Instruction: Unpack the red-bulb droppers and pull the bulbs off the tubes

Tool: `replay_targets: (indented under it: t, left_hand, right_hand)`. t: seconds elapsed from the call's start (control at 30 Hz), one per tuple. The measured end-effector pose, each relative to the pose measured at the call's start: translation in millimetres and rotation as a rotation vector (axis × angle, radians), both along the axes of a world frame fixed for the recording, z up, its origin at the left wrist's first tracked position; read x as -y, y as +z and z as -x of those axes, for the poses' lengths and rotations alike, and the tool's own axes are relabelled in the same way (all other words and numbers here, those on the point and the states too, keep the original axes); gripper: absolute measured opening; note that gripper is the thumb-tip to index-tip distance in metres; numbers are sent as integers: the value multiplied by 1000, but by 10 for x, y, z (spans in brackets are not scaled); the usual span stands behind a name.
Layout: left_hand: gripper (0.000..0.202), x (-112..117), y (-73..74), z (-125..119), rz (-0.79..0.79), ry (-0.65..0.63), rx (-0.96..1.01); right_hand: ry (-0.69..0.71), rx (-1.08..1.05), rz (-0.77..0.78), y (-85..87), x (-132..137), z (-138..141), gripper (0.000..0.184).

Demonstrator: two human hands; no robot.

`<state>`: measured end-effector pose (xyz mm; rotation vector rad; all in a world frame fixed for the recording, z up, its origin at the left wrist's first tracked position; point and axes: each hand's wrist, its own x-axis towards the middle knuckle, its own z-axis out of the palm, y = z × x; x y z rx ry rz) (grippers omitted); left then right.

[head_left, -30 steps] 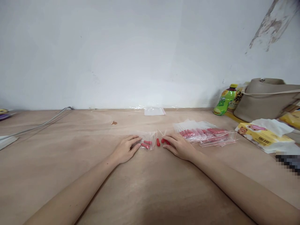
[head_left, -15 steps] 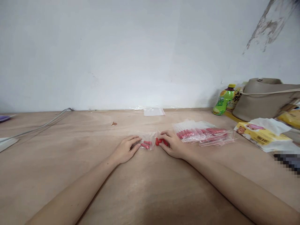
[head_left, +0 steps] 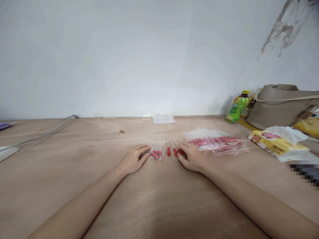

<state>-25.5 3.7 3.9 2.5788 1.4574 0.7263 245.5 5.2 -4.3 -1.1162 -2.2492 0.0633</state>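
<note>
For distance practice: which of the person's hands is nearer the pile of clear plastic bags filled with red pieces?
Right. The right hand lies just left of the pile of clear plastic bags; the left hand rests farther left, on a small clear bag.

Nothing readable right now: well right of the fingers [head_left: 183,148] of the right hand [head_left: 193,158], green bottle [head_left: 236,109] label, dark characters on the pack [head_left: 251,102] beside it, yellow tissue pack [head_left: 275,145] print, all blurred.

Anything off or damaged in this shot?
Wall paint is peeling, upper right. A green bottle tilts beside the beige bag. A brown scrap lies on the table. Nothing spilled.
</note>
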Motion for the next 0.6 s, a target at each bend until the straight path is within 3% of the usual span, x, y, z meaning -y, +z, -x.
replay_targets:
  t: [0.3, 0.6]
  left_hand:
    - [37, -16, -7, 9, -19, 3, 51]
    - [35, -9, 29, -19, -11, 5, 31]
  right_hand:
    - [-23, -129, -106, -18, -18, 103, 14]
    - [-73, 34, 28, 134, -31, 475, 15]
